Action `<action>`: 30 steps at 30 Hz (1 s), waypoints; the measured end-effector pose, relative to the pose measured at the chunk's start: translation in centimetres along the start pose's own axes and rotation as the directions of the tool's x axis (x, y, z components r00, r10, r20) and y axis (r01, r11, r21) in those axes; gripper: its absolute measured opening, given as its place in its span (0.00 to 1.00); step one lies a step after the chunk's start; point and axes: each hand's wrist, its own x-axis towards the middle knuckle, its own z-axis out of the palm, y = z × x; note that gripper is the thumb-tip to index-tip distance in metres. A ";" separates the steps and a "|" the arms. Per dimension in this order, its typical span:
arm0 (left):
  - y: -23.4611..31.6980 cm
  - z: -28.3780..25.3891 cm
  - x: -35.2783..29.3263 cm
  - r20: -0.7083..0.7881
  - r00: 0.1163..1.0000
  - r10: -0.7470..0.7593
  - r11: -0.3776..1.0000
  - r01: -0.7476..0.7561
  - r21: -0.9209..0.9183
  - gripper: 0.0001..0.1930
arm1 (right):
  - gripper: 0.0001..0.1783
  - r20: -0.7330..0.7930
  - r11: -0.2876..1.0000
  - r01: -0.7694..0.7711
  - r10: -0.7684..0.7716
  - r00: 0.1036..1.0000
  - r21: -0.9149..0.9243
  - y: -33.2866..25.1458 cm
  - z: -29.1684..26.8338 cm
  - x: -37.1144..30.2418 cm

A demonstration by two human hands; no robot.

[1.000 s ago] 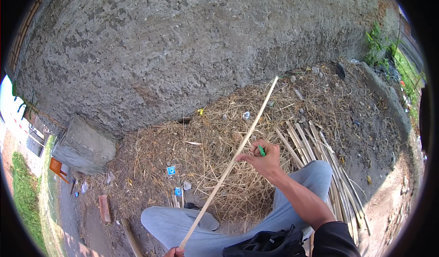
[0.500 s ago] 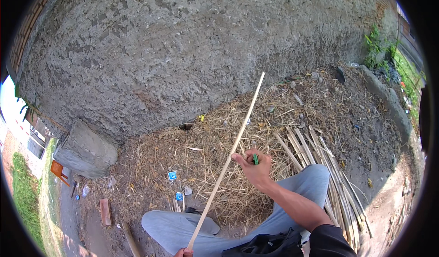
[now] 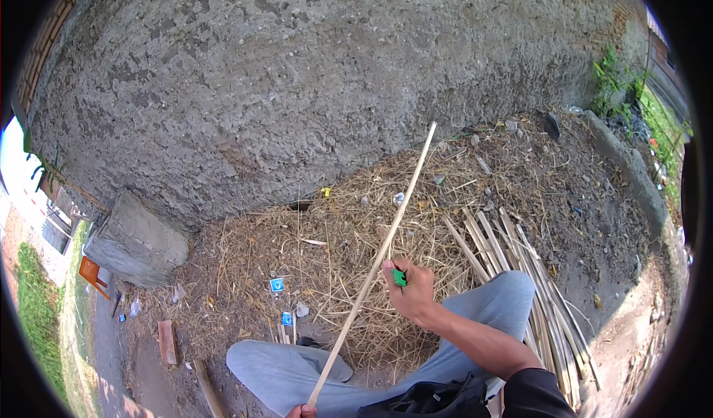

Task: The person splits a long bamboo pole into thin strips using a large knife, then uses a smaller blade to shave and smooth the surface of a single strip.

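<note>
A long, pale bamboo strip (image 3: 355, 308) slants up from my lap toward the wall. At the lower edge, my left hand (image 3: 302, 410) is closed round its near end; only the fingers show. About midway along the strip, my right hand (image 3: 413, 290) is closed round a small green-handled tool (image 3: 399, 277), with its fingertips against the strip. The working end of that tool is hidden, so its exact kind does not show. Beyond my right hand the strip's far end stands free in front of the wall.
Several bamboo strips (image 3: 549, 306) lie in a pile beside my right knee. Straw-like shavings (image 3: 371, 329) cover the ground between my legs. A rough grey wall (image 3: 312, 83) rises ahead. A concrete block (image 3: 141, 241), a brick (image 3: 168, 342) and a wooden stake (image 3: 209, 390) are at the left.
My right hand has turned and shifted slightly left and down, so more of the green handle shows. The strip's far end has moved slightly right and down. My left hand still holds the near end.
</note>
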 end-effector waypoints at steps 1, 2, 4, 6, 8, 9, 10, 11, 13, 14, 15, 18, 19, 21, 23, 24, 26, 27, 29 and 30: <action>-0.6 0.4 0.1 -0.003 1.000 -0.003 1.000 0.003 -0.004 0.14 | 0.16 0.003 1.000 0.004 -0.004 1.000 0.001 0.1 0.0 -0.1; -1.1 0.8 0.2 -0.045 0.998 0.050 0.995 -0.054 -0.081 0.13 | 0.09 0.070 0.998 -0.050 0.051 0.996 -0.027 0.4 -0.2 -0.3; -1.0 1.0 0.1 -0.090 0.991 0.099 0.981 -0.113 -0.159 0.13 | 0.05 0.135 0.993 -0.099 0.106 0.985 -0.062 0.3 -0.3 -0.2; -0.6 1.0 -0.4 -0.038 0.999 0.021 0.991 -0.026 -0.130 0.12 | 0.07 0.098 0.986 -0.165 0.166 0.981 -0.018 -0.3 -0.5 -0.3; -0.6 1.3 -0.7 -0.019 1.000 0.006 0.991 -0.008 -0.136 0.12 | 0.09 0.095 0.987 -0.154 0.157 0.983 -0.035 -0.1 -0.4 -0.4; -0.3 1.3 -0.7 -0.001 1.000 -0.008 0.990 0.008 -0.140 0.12 | 0.11 0.091 0.988 -0.143 0.147 0.985 -0.049 -0.1 -0.3 -0.3; 0.0 1.2 -0.7 0.000 1.000 -0.009 0.990 0.008 -0.141 0.12 | 0.11 0.092 0.988 -0.143 0.147 0.985 -0.050 -0.2 -0.3 -0.3; 0.4 1.0 -0.8 -0.005 1.000 -0.018 0.976 0.016 -0.216 0.12 | 0.12 0.097 0.984 -0.177 0.179 0.979 -0.025 -0.5 -0.3 -0.3; 1.0 0.8 -0.9 -0.011 0.999 -0.032 0.956 0.028 -0.292 0.12 | 0.14 0.109 0.978 -0.208 0.207 0.972 -0.001 -0.4 -0.4 -0.2; 1.0 0.7 -0.9 0.011 0.999 -0.039 0.975 0.040 -0.218 0.13 | 0.14 0.104 0.983 -0.181 0.182 0.978 -0.017 0.1 -0.4 -0.3; 1.4 0.4 -0.8 0.033 0.998 -0.046 0.989 0.050 -0.142 0.13 | 0.14 0.097 0.987 -0.155 0.157 0.983 -0.034 0.3 -0.4 -0.4; 3.8 -0.5 -1.1 0.000 1.000 0.005 0.994 -0.005 -0.109 0.14 | 0.10 0.230 0.973 -0.197 0.220 0.948 -0.116 0.0 -0.3 -1.5; 5.4 0.0 -0.6 0.012 0.999 0.040 0.996 -0.039 -0.076 0.15 | 0.11 0.348 1.000 -0.015 0.020 0.937 -0.015 -0.2 0.6 -4.5; 7.4 0.6 0.7 -0.067 0.996 0.064 0.990 -0.072 -0.125 0.15 | 0.13 0.451 0.982 0.151 -0.186 0.873 0.112 -1.4 0.8 -8.0; 6.7 0.3 4.7 -0.224 0.974 0.028 0.972 -0.079 -0.221 0.16 | 0.09 0.263 0.922 0.338 -0.379 0.887 0.191 -2.9 0.8 -7.0; 5.5 -0.4 6.0 -0.280 0.959 -0.027 0.971 -0.042 -0.237 0.16 | 0.10 0.383 0.997 0.072 -0.071 0.921 0.011 -1.9 -0.6 -4.9; 2.9 -1.8 8.0 -0.212 0.976 -0.049 0.930 -0.033 -0.367 0.16 | 0.13 0.325 0.964 -0.169 0.229 0.918 -0.204 0.3 -2.9 0.2; 1.4 -1.6 9.3 -0.212 0.976 -0.049 0.929 -0.034 -0.368 0.16 | 0.12 0.288 0.929 -0.129 0.237 0.928 -0.348 3.0 -3.8 1.8; -2.6 -0.9 11.4 -0.098 0.993 0.064 0.894 -0.101 -0.436 0.16 | 0.15 0.317 0.913 -0.172 0.298 0.900 -0.369 4.5 -4.4 3.7; -3.3 -1.0 11.9 -0.016 0.997 0.081 0.881 -0.079 -0.467 0.17 | 0.19 0.333 0.887 -0.222 0.370 0.868 -0.405 4.8 -4.7 3.9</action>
